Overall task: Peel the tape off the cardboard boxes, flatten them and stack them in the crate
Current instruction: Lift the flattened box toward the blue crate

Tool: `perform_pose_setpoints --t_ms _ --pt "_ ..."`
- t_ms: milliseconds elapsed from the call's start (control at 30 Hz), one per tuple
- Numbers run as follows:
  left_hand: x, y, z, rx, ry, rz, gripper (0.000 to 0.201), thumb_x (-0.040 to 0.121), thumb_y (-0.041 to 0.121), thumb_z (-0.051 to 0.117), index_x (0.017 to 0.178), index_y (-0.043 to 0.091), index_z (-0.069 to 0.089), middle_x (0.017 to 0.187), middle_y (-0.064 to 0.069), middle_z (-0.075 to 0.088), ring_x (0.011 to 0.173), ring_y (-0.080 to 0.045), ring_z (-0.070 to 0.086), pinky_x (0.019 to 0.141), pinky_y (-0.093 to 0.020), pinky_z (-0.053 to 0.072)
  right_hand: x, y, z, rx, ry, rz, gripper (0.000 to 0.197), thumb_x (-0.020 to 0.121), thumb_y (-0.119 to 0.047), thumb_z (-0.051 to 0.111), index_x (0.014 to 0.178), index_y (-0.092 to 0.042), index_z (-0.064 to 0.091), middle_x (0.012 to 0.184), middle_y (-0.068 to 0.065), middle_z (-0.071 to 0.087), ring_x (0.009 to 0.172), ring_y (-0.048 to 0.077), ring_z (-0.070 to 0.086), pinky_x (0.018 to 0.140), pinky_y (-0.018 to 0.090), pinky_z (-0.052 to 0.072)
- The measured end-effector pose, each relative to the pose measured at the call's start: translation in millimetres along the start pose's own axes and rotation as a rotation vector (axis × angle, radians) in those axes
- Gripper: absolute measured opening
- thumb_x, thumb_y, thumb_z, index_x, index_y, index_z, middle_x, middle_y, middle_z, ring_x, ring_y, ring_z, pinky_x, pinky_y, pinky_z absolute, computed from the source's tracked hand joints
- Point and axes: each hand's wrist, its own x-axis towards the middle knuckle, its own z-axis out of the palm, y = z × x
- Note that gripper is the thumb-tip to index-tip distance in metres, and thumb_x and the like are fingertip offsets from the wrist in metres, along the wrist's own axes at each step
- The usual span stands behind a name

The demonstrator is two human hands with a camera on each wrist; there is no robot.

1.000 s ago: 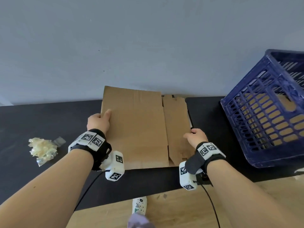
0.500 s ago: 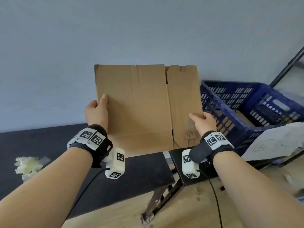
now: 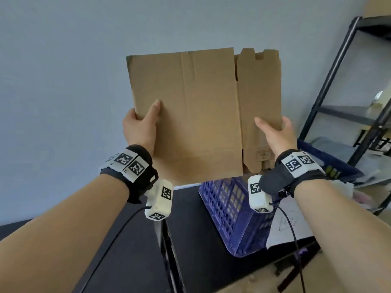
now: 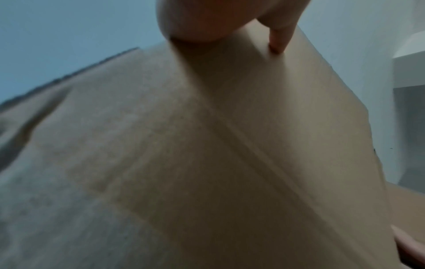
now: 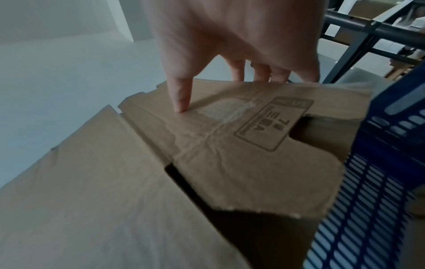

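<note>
- While the flattened cardboard box (image 3: 190,115) hangs upright in the air above the blue crate (image 3: 230,210), the head view shows the left hand (image 3: 139,127) pinching its left edge, thumb on the near face and fingers hidden behind, and the right hand (image 3: 275,134) pinching the right edge the same way. Both grips sit on the edges only, so the sheet could swing or slip as it goes down, and its lower corner may catch the crate's rim.
- Seen from the left wrist, a thumb (image 4: 276,40) presses flat on the cardboard. How the other fingers lie cannot be told here. The picture is blurred, so any loosening of the grip would be hard to read.
- From the right wrist, the thumb (image 5: 181,94) presses on a narrow side flap (image 5: 241,145) while the fingers (image 5: 260,72) curl together over its far edge. That flap stands slightly open from the main panel, with a dark gap beneath; it could unfold or snag on the crate wall just beside it, so the box might land askew.
</note>
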Motion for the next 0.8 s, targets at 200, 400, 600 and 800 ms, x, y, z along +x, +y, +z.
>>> perform_pose_setpoints --t_ms 200,400,600,800 --pt "-23.4 -20.8 146.1 -0.006 -0.042 0.007 0.026 0.079 0.046 0.068 0.075 0.025 0.054 0.069 0.012 0.06 0.071 -0.008 0.06 0.071 -0.025 0.049 120.4 38.9 -76.1 0.018 0.014 0.04 0.07 0.066 -0.052 0.078 0.123 -0.019 0.054 0.113 -0.007 0.062 0.102 0.013 0.059 0.082 0.026 0.043" --pt "-40.3 -52.1 265.2 0.171 -0.052 -0.015 0.039 0.08 0.045 0.068 0.103 0.018 0.051 0.085 0.014 0.058 0.086 -0.012 0.058 0.074 -0.023 0.046 229.6 88.3 -138.8 -0.048 -0.165 0.13 0.044 0.072 -0.041 0.079 0.103 -0.014 0.065 0.096 -0.006 0.065 0.088 0.012 0.06 0.078 0.023 0.043" --pt "-39.2 -100.3 304.6 0.47 -0.13 -0.262 0.078 0.067 0.056 0.075 0.125 0.011 0.049 0.115 0.0 0.059 0.104 -0.02 0.057 0.09 -0.033 0.047 290.0 155.1 -157.9 -0.279 -0.452 0.359 0.062 0.061 -0.021 0.088 0.115 -0.012 0.059 0.114 0.007 0.066 0.108 0.026 0.061 0.098 0.046 0.047" --pt "-47.7 -134.7 306.0 0.67 -0.336 -0.548 0.063 0.081 0.048 0.067 0.124 0.005 0.055 0.114 -0.008 0.061 0.101 -0.024 0.055 0.087 -0.032 0.045 315.4 194.3 -150.5 -0.704 -0.715 0.431 0.104 0.033 -0.052 0.091 0.126 -0.018 0.056 0.121 0.004 0.062 0.109 0.023 0.058 0.098 0.039 0.046"
